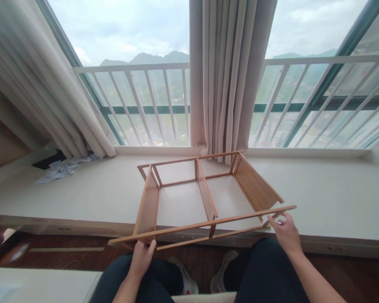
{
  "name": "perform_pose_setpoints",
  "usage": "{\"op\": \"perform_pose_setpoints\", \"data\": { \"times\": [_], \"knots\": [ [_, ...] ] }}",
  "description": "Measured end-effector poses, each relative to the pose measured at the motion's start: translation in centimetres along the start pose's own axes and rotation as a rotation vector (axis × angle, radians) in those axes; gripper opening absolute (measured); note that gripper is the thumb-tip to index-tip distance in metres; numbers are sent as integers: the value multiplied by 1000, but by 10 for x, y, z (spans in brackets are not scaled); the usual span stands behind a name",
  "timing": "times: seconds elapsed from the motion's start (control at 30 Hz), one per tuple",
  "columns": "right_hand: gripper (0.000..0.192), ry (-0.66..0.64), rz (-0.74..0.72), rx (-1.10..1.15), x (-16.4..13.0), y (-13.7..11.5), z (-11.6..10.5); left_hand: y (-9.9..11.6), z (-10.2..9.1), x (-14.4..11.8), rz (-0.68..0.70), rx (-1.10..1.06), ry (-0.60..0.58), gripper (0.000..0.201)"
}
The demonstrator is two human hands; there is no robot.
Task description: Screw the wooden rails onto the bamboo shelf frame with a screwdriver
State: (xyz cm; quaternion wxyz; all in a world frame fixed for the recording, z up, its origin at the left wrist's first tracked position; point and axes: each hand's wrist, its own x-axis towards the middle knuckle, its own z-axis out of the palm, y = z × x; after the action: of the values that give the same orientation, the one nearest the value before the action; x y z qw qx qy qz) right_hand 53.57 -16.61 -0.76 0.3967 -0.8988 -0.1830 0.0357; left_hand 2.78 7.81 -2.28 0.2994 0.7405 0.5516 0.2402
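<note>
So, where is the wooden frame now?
In the head view the wooden frame lies centrally on the window ledge, below the curtain, with the left hand and right hand at its near rail.

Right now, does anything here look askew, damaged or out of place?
Yes: crumpled paper lies loose at the sill's far left by the curtain. The wooden frame overhangs the sill edge, steadied by the left hand and right hand. No visible damage.

- beige pleated curtain [230,75] hanging at the window's middle
- second beige curtain [34,80] bunched at the left
- white metal railing [139,101] behind the glass
- crumpled pale papers [63,168] on the wide white window ledge [334,193]
</note>
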Motion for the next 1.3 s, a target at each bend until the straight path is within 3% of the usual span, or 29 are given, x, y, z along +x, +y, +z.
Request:
{"op": "perform_pose_setpoints", "data": {
  "times": [0.07,0.17,0.3,0.6,0.73,0.83,0.9,0.97,1.07,1.1,1.3],
  "knots": [
    [62,-23,-12,-20,3,1,2,4,1,9,30,3,11,29],
    [44,-120,-79,-5,15,-3,8,9,3,28,38,10,36,25],
    [33,-136,-89,-1,34,-13,13,16,9,60,6,29,27,18],
    [32,-161,-156,-82,55,-23,23,31,17,111,-45,111,47,21],
    [40,-163,-135,-21,56,-27,20,42,15,119,-99,175,-48,30],
    [62,-21,-70,73,37,-20,15,55,12,102,-220,212,-126,43],
    [71,44,17,111,13,-11,16,58,7,79,-271,226,-143,38],
    [69,-58,103,116,-14,-3,21,54,1,48,-259,190,-155,28],
    [45,-310,62,19,-45,3,31,37,-15,-5,-204,130,-20,29],
    [40,-337,44,21,-51,2,35,31,-21,-23,-202,117,35,30],
    [31,-620,-148,-65,-53,-1,59,1,-47,-104,-232,206,224,25]
  ]
}}
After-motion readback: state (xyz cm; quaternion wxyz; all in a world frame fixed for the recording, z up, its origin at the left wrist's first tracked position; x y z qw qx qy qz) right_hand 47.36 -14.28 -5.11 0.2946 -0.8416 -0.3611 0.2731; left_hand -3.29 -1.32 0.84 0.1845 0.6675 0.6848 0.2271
